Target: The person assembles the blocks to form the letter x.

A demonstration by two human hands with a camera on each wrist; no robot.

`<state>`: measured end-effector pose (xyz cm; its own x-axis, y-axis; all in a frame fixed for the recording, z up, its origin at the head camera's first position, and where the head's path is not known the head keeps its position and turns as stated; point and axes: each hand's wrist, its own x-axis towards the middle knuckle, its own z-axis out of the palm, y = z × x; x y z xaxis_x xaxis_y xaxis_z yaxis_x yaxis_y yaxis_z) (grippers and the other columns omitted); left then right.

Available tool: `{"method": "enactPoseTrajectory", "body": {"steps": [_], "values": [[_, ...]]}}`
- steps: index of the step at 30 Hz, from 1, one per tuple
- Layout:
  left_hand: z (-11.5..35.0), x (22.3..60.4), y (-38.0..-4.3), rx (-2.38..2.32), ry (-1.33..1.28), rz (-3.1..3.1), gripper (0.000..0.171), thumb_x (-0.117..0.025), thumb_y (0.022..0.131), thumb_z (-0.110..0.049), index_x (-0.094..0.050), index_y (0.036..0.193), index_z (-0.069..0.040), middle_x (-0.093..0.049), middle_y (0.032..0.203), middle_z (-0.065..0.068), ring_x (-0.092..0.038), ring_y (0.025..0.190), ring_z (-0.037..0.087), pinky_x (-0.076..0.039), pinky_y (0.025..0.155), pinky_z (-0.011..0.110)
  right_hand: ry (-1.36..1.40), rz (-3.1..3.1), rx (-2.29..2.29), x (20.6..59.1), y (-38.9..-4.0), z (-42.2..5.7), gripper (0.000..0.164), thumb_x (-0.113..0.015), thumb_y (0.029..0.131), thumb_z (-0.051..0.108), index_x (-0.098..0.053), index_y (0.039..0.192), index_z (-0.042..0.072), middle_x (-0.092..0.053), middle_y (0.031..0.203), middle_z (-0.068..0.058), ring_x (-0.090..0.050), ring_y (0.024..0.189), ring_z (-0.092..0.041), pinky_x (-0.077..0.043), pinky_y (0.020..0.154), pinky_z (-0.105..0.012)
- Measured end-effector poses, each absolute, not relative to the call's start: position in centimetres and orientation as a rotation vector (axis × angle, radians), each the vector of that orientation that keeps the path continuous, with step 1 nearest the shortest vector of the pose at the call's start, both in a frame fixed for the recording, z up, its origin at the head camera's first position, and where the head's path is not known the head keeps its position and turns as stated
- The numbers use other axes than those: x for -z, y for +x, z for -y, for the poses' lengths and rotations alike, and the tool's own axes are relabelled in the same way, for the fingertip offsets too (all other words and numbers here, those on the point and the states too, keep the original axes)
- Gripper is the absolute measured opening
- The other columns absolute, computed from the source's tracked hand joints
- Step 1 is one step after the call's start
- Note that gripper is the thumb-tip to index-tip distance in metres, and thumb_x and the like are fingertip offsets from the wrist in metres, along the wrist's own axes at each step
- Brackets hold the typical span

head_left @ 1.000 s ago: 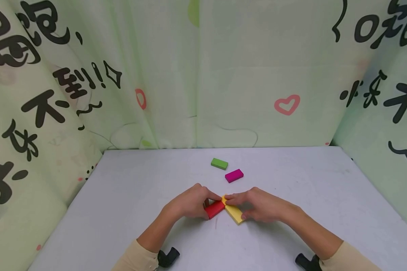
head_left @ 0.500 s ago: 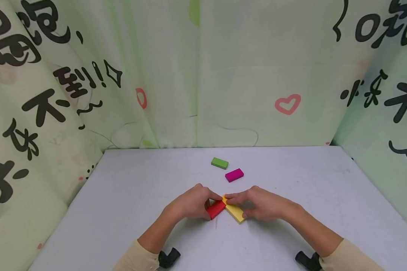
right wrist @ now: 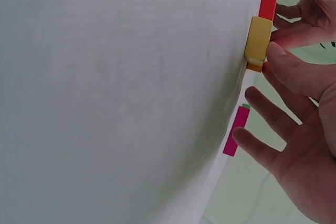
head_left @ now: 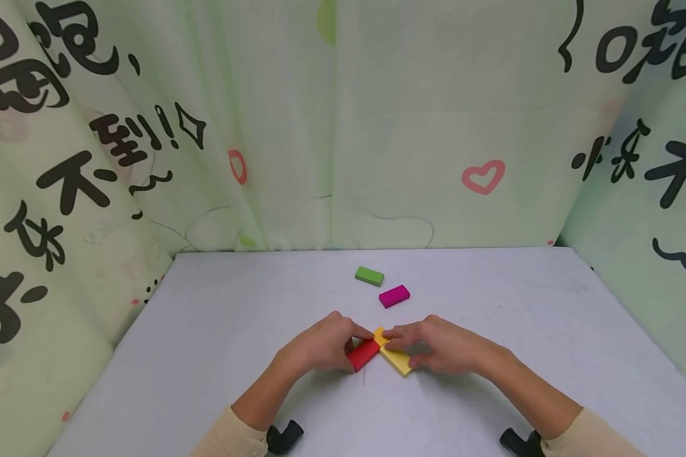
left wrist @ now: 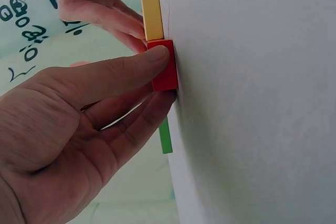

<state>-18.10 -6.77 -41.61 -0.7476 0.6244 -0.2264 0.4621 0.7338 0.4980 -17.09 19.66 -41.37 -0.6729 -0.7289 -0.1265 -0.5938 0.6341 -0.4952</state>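
Observation:
My left hand (head_left: pixel 328 341) grips a red block (head_left: pixel 363 355) on the white table, its thumb across one end and its fingers at the opposite end. Close against the red block's right end lies a pale yellow block (head_left: pixel 395 362), angled the other way. A small orange-yellow block (head_left: pixel 379 335) sits where the two meet, partly hidden. My right hand (head_left: pixel 440 346) holds the pale yellow block, thumb at its near end, with the index fingertip by the orange-yellow piece. In the right wrist view its thumb touches the pale yellow block (right wrist: pixel 259 38) while its outer fingers are spread.
Beyond the hands a magenta block (head_left: pixel 394 296) and a green block (head_left: pixel 369 275) lie flat on the table (head_left: pixel 234 304). A pale green curtain (head_left: pixel 400 127) with black writing surrounds the table's back and sides.
The right fingertips have drawn back slightly to the right, showing more of the orange-yellow block. The left hand and the red block have hardly moved.

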Motion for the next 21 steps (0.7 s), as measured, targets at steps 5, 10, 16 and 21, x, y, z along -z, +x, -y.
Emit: {"method": "enactPoseTrajectory", "body": {"steps": [5, 10, 16, 21], "values": [[6.81, 41.61, -18.09, -0.58, 0.865, -2.569, 0.056, -0.086, 0.084, -0.012, -0.071, 0.137, -0.021, -0.067, 0.082, -0.011, -0.058, 0.078, 0.005, -0.05, 0.068, 0.018, -1.081, -2.56, 0.589, 41.29, -17.12, -19.69, 0.048, -0.078, 0.092, 0.009, -0.07, 0.138, 0.018, -0.063, 0.148, 0.002, -0.056, 0.141, -0.027, -0.051, 0.109, -0.052], [6.84, 41.59, -18.11, -0.571, 0.876, -2.57, 0.057, -0.087, 0.083, -0.013, -0.071, 0.137, -0.021, -0.067, 0.084, -0.011, -0.058, 0.078, 0.004, -0.05, 0.069, 0.018, -1.067, -2.57, 0.6, 41.26, -17.15, -19.78, 0.049, -0.078, 0.091, 0.008, -0.07, 0.138, 0.018, -0.063, 0.147, 0.002, -0.056, 0.142, -0.027, -0.05, 0.109, -0.052], [6.83, 41.63, -18.14, -0.57, 0.878, -2.564, 0.057, -0.087, 0.083, -0.011, -0.07, 0.137, -0.021, -0.067, 0.082, -0.011, -0.058, 0.076, 0.005, -0.05, 0.068, 0.018, -1.066, -2.568, 0.603, 41.42, -17.24, -19.82, 0.048, -0.078, 0.091, 0.008, -0.07, 0.137, 0.018, -0.063, 0.148, 0.003, -0.055, 0.142, -0.026, -0.049, 0.111, -0.052], [6.77, 41.64, -18.1, -0.567, 0.871, -2.564, 0.057, -0.087, 0.084, -0.011, -0.07, 0.137, -0.021, -0.067, 0.082, -0.011, -0.057, 0.078, 0.005, -0.05, 0.068, 0.018, -1.079, -2.567, 0.589, 41.48, -17.34, -19.82, 0.047, -0.078, 0.091, 0.008, -0.071, 0.137, 0.018, -0.064, 0.147, 0.003, -0.055, 0.142, -0.027, -0.049, 0.11, -0.054]]}}
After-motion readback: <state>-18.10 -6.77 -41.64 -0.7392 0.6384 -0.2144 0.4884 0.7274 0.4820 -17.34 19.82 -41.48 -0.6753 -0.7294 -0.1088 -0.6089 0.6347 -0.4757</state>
